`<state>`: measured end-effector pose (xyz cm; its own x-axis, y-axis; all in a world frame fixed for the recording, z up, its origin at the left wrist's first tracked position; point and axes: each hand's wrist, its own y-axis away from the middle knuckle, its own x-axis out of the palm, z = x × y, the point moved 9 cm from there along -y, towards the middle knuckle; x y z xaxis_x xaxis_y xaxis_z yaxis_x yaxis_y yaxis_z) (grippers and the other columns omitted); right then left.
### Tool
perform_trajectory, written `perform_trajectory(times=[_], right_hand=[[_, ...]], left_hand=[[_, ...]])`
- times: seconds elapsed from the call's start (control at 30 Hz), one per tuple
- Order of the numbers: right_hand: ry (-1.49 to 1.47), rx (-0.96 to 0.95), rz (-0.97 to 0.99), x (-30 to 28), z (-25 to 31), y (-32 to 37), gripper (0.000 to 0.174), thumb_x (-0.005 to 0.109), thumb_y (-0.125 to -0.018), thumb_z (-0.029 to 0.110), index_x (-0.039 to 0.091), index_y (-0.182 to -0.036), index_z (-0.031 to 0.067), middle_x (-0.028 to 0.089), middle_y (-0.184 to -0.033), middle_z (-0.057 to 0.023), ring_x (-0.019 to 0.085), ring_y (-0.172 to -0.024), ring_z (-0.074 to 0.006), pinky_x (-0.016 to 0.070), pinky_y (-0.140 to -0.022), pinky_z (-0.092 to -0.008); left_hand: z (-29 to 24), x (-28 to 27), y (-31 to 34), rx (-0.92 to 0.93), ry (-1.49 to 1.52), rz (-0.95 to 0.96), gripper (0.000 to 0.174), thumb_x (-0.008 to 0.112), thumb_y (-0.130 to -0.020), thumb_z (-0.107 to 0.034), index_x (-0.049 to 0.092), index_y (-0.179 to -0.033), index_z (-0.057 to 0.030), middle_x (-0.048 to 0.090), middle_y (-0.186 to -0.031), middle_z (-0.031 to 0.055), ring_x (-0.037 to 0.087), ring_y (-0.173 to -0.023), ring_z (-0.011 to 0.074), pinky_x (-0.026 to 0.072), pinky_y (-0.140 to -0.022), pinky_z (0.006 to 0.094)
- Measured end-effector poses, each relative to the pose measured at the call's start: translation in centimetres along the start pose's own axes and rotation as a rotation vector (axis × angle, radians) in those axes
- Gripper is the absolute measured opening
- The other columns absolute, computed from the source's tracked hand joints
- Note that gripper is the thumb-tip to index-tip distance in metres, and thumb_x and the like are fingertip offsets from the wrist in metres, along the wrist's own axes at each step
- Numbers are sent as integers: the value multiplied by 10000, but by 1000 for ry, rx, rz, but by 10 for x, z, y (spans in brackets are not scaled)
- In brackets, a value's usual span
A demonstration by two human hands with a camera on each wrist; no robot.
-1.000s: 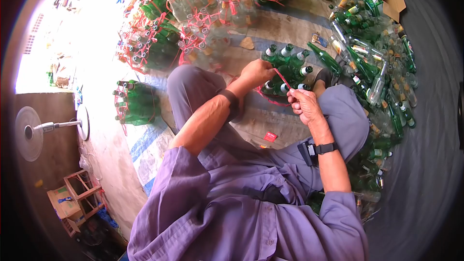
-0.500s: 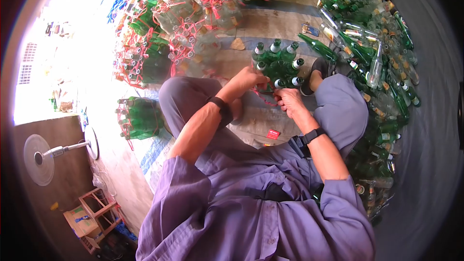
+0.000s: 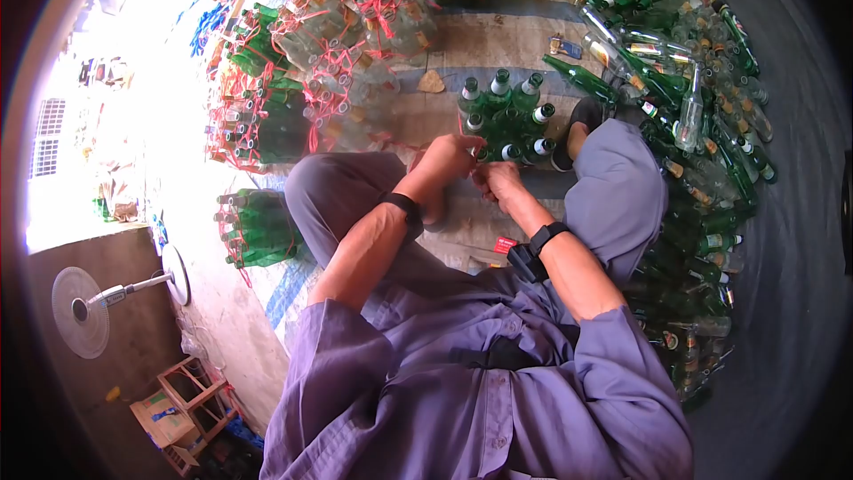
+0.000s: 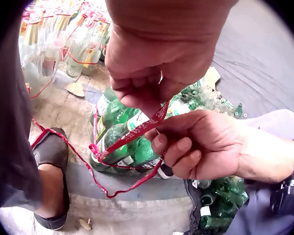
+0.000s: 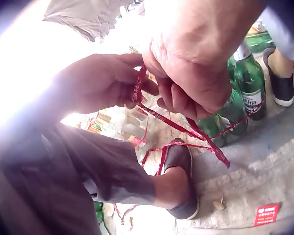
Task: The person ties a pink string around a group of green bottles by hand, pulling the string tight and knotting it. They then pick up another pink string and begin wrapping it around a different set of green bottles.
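Observation:
Green bottles stand upright in a tight group in front of the hands in the head view. A red printed ribbon runs round their lower part, with a slack length looping over the floor. My left hand pinches the ribbon, seen between thumb and fingers of that hand in the right wrist view. Close beside it, my right hand has curled fingers pinching the ribbon too; the left wrist view shows this hand just below the left one. The fingertips partly hide the strands between them.
Tied bottle bundles stand at the upper left, and another bundle is beside the left knee. Loose bottles lie heaped along the right. A fan and wooden frame are at the far left.
The hands, apart with the ribbon taut between them a second ago, have come down and close together on the near side of the bottles. The head view has shifted.

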<state>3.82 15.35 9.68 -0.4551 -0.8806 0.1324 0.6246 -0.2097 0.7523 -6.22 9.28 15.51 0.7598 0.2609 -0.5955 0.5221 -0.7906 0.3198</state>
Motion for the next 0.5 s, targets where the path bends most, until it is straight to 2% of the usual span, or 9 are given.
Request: perform_trajectory(times=[0.03, 0.1, 0.13, 0.2, 0.23, 0.3, 0.4, 0.43, 0.5], right_hand=[[-2, 0, -1, 1, 1, 0, 190, 604, -764, 167, 572, -606, 66, 499, -521, -16, 404, -394, -99, 262, -348, -247], [46, 28, -47, -2, -1, 3, 186, 605, -761, 169, 577, -612, 61, 502, -521, -18, 417, -389, -112, 279, -340, -255], [44, 29, -50, -5, -7, -4, 186, 605, -761, 169, 577, -612, 61, 502, -521, -18, 417, -389, -112, 279, -340, -255], [30, 29, -13, -5, -14, -11, 195, 605, -741, 165, 577, -568, 78, 526, -497, -41, 445, -367, -133, 309, -346, -292], [28, 28, -15, -6, -13, -12, 195, 605, -741, 165, 577, -568, 78, 526, -497, -41, 445, -367, -133, 309, -346, -292], [70, 25, -57, -9, -13, -13, 213, 611, -744, 162, 571, -552, 78, 531, -495, -46, 462, -370, -134, 324, -349, -297], [196, 107, -83, -8, -15, -17, 221, 608, -773, 157, 578, -571, 71, 546, -510, -54, 481, -382, -133, 331, -349, -288], [192, 108, -85, -8, -15, -17, 221, 608, -773, 157, 578, -571, 71, 546, -510, -54, 481, -382, -133, 331, -349, -288], [74, 116, -72, -7, -15, -13, 211, 590, -807, 140, 588, -614, 54, 554, -520, -64, 493, -392, -131, 334, -347, -272]], left_hand=[[1, 3, -1, 1, -1, 2, 349, 635, -696, -69, 682, -1038, -116, 673, -749, 107, 655, -667, 138, 515, -616, 286], [-18, -8, 0, 128, -197, -210, 347, 590, -718, -71, 674, -1051, -120, 643, -679, 160, 647, -587, 225, 502, -544, 343], [-32, -13, 2, 131, -197, -207, 347, 590, -718, -71, 674, -1051, -120, 643, -679, 160, 647, -587, 225, 502, -544, 343], [-24, -7, 0, -192, 4, -13, 276, 595, -704, -104, 683, -966, -117, 651, -727, 163, 656, -668, 291, 512, -607, 375], [-22, -3, -3, -189, 3, -11, 276, 595, -704, -104, 683, -966, -117, 651, -727, 163, 656, -668, 291, 512, -607, 375], [-36, -11, -7, -39, -293, -164, 185, 604, -711, -189, 677, -868, -126, 656, -727, 138, 653, -683, 304, 512, -622, 402], [-47, -12, -7, -49, -484, -172, 181, 609, -719, -276, 656, -829, -140, 650, -695, 122, 651, -644, 291, 510, -591, 409], [-53, -13, -8, -47, -486, -168, 181, 609, -719, -276, 656, -829, -140, 650, -695, 122, 651, -644, 291, 510, -591, 409], [-49, -10, -8, -159, -557, -82, 218, 609, -731, -354, 646, -872, -192, 662, -735, 111, 657, -704, 288, 514, -637, 415]])
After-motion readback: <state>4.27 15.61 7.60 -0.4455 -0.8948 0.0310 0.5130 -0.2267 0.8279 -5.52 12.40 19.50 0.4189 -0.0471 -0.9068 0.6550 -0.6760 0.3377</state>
